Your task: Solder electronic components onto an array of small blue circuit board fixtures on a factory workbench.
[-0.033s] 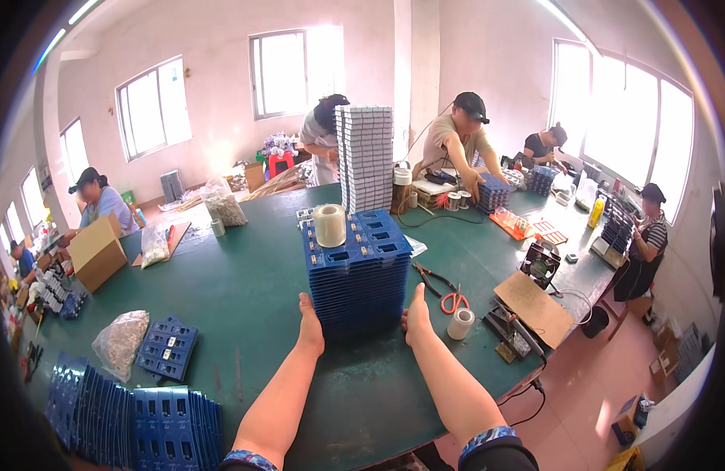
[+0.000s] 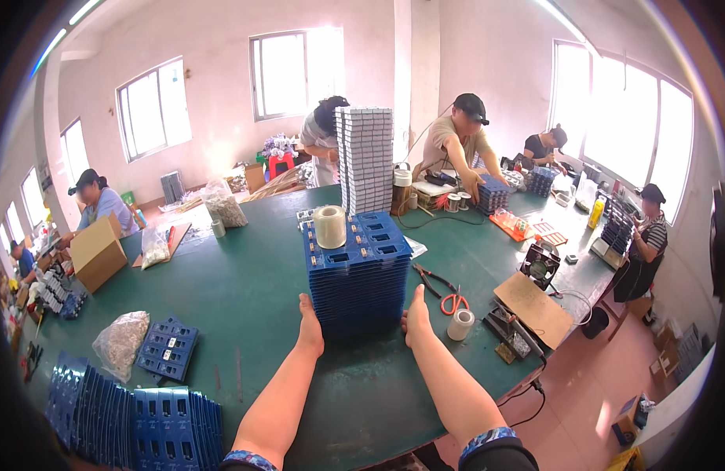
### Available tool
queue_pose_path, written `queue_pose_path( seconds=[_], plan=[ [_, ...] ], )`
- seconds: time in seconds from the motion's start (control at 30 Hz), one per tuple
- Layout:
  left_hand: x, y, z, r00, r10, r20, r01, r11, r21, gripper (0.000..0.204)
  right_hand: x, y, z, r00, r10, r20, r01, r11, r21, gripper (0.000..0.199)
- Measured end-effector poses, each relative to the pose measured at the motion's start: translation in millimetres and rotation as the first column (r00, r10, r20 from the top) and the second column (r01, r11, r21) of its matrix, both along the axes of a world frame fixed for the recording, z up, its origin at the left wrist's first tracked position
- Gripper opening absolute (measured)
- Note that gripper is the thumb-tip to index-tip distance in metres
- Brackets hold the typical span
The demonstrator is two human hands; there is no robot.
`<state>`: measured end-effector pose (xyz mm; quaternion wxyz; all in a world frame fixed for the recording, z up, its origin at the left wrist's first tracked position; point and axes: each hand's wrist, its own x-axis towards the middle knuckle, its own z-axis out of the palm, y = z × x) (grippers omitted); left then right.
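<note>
A tall stack of blue circuit boards [image 2: 358, 294] stands on the green table in front of me. My left hand [image 2: 310, 326] is against its lower left side, thumb up, with most fingers hidden. Against the lower right side is my right hand [image 2: 416, 318], fingertips turned in toward the boards. Between them the two palms hold the stack. A roll of clear tape [image 2: 330, 228] stands on the top board, beside small pale parts set into it. Just behind rises a high pile of white-grey blocks [image 2: 367, 161].
Right of the stack lie black pliers [image 2: 431, 275], red-handled scissors [image 2: 455, 303] and another tape roll [image 2: 460, 324]. A small fan [image 2: 540, 264] and a brown board [image 2: 533, 308] are farther right. More blue boards [image 2: 135, 420] and a bag of small parts [image 2: 121, 344] sit at left. Co-workers surround the table.
</note>
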<state>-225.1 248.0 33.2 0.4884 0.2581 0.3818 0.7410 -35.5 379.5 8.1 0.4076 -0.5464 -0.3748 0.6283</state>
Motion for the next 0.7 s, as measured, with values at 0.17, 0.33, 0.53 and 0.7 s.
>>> queue_pose_path(
  seconds=[0.17, 0.33, 0.53, 0.7],
  plan=[
    [4.5, -5.0, 4.1, 0.999, 0.001, -0.046, -0.001, 1.0, 0.0, 0.079, -3.9, -7.0, 10.0, 0.999, -0.037, 0.021, 0.037, 0.999, -0.013, 0.077],
    [3.0, -8.3, 1.6, 1.0, -0.008, -0.025, 0.007, 1.0, -0.004, 0.078, -0.3, -14.2, 23.4, 0.998, 0.042, -0.041, -0.043, 0.999, -0.034, 0.087],
    [-9.9, -10.6, -9.5, 0.972, 0.22, -0.086, -0.229, 0.966, -0.116, 0.071, 10.0, -19.1, 23.5, 0.983, -0.034, -0.179, 0.019, 0.996, -0.084, 0.078],
    [-30.4, -44.7, 36.3, 0.522, 0.577, -0.628, -0.546, 0.792, 0.274, 0.05, 40.5, -38.3, 75.8, 0.97, -0.08, -0.229, 0.157, 0.926, 0.342, 0.058]
  ],
)
